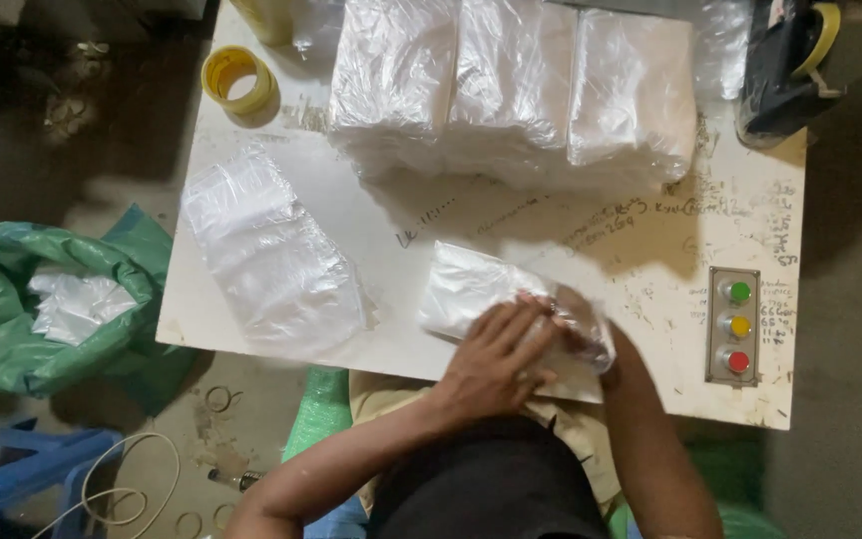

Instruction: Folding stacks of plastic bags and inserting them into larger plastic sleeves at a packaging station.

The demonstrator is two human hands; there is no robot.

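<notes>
I am leaning over the white table (251,329), pressing my left hand (496,354) flat, fingers spread, on a soft white packet (461,284) at its near edge. My right hand (581,334) is tucked inside the clear bag (591,344); I cannot tell its grip. The packet looks light, slippery and squashy; best gripped by its ends.

Seen from above, a left hand (496,354) lies flat on a white packet (476,289) half inside a clear plastic bag (586,334), with the right hand (591,344) inside the bag's open end. They rest on a white scribbled surface (551,225). Wrapped white stacks (511,90) sit behind, a loose pile of clear bags (271,255) to the left, and a three-button box (733,324) to the right.
</notes>
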